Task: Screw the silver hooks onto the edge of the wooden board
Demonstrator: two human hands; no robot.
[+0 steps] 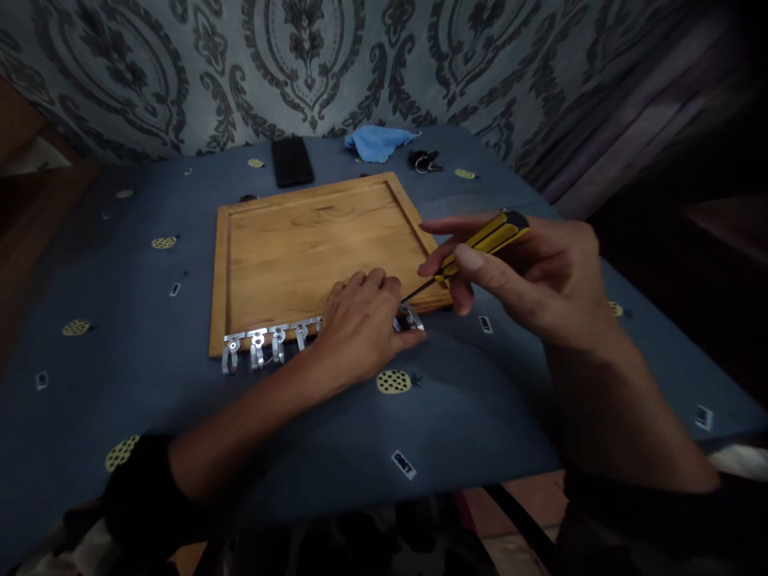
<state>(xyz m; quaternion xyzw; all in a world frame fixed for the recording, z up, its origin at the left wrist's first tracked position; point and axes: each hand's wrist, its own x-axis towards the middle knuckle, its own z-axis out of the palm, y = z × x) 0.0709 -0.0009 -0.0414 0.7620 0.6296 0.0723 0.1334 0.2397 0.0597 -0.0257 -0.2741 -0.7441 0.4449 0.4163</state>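
A wooden board [300, 248] with a raised frame lies flat on the table. Along its near edge runs a metal hook rail [257, 333] with several silver hooks. My left hand [363, 328] lies over the rail and the board's edge, its fingers on the wood and its thumb on the near side, hiding the middle of the rail. Between the thumb and fingers of my right hand [528, 272] is a yellow and black screwdriver [486, 240], tilted down to the left. Its tip meets the rail's right end, close to my left fingers; the exact contact is too small to see.
The table [132, 312] has a blue cloth with pineapple prints. Behind the board lie a black phone [292, 161], a light blue cloth [378, 143] and a bunch of keys [426, 162]. A patterned curtain [312, 64] hangs along the back edge.
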